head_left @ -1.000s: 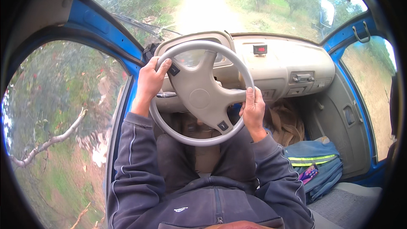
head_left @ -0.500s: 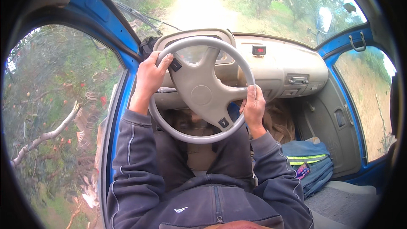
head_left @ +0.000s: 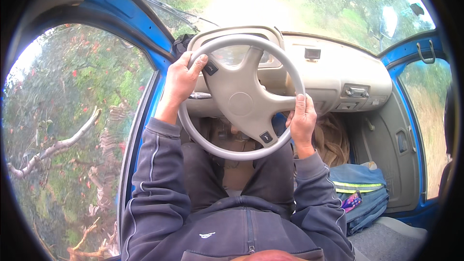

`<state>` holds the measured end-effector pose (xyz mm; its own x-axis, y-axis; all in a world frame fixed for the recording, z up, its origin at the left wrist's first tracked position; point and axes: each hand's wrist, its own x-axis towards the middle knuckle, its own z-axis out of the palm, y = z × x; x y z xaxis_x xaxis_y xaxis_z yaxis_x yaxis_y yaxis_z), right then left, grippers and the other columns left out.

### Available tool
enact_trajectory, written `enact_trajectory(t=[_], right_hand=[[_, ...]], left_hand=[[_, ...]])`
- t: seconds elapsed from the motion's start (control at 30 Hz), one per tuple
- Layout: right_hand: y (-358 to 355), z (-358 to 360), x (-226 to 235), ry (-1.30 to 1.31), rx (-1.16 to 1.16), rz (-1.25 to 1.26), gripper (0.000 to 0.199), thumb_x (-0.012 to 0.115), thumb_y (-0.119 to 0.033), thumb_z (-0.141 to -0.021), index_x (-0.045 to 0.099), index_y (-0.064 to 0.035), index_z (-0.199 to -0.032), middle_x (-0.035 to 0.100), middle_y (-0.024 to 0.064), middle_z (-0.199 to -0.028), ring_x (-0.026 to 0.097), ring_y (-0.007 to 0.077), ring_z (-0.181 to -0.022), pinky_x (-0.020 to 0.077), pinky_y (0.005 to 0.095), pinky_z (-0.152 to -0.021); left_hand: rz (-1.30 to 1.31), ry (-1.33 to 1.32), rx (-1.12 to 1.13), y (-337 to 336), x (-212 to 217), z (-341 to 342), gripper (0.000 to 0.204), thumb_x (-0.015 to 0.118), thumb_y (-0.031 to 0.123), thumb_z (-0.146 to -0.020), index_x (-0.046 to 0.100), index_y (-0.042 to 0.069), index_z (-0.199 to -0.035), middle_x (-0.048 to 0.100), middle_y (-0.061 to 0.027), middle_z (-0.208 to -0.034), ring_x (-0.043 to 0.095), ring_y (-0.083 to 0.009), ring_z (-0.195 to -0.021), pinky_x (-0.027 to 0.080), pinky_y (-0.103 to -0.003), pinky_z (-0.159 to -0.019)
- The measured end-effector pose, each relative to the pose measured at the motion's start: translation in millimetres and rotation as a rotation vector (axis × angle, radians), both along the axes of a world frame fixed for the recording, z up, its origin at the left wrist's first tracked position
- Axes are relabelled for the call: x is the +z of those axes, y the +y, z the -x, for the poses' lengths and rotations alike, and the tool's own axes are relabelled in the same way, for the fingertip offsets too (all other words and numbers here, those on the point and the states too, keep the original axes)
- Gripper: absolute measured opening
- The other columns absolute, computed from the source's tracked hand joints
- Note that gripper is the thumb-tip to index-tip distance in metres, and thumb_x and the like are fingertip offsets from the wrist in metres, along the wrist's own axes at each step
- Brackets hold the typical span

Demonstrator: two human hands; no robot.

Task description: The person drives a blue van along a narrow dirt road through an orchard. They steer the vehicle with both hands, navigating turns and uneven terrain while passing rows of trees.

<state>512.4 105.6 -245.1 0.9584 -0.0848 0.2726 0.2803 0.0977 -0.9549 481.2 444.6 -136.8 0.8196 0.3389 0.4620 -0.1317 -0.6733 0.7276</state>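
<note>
Blue car cab — steering wheel (head_left: 240, 97) rim in both grips: left hand (head_left: 180, 81), right hand (head_left: 302, 121).

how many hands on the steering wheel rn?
2. The left hand wraps the steering wheel rim at its upper left; the right hand holds the rim at the right side, slightly below centre. No other hands show.

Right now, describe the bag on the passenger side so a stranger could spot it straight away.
Start at the grey steering wheel and look right and down, past the right hand. There lies a blue bag. Its yellow and grey reflective stripe sets it apart from the brown bundle above.
</note>
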Motion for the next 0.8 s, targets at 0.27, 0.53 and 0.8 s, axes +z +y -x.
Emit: enact_trajectory(t=[0.27, 0.53, 0.8], right_hand=[[-12.5, -16.8, 14.5, -0.039, 0.02, 0.125, 0.044, 0.057, -0.042, -0.118, 0.069, -0.0011, -0.129, 0.054, -0.0032, -0.068, 0.051, 0.0058, -0.05, 0.0431, 0.0244, -0.046], [-13.7, -19.8, 17.2, -0.028, 0.089, 0.106, 0.041, 0.056, -0.039, -0.119, 0.068, -0.0001, -0.123, 0.056, -0.0016, -0.079, 0.052, 0.0064, -0.053, 0.0453, 0.0252, -0.045], [-0.4, -21.8, 31.5, 0.058, 0.06, 0.123, 0.04, 0.061, -0.039, -0.117, 0.07, -0.0015, -0.127, 0.057, -0.0002, -0.074, 0.053, 0.0082, -0.053, 0.0439, 0.0263, -0.045]], left_hand=[[0.03, -0.021, 0.094, -2.5, -24.5, 8.1, 0.049, 0.074, 0.051, -0.106, 0.075, 0.005, -0.123, 0.076, -0.0187, -0.098, 0.075, -0.0326, -0.091, 0.057, -0.042, -0.085], [0.076, 0.003, 0.103, -3.6, -20.9, 17.2, 0.045, 0.075, 0.046, -0.107, 0.074, 0.003, -0.122, 0.077, -0.0179, -0.092, 0.075, -0.0304, -0.087, 0.057, -0.042, -0.081], [0.057, -0.012, 0.12, 5.4, -28.0, 23.9, 0.046, 0.072, 0.046, -0.109, 0.075, 0.002, -0.124, 0.074, -0.0124, -0.094, 0.067, -0.0202, -0.089, 0.054, -0.038, -0.085]])
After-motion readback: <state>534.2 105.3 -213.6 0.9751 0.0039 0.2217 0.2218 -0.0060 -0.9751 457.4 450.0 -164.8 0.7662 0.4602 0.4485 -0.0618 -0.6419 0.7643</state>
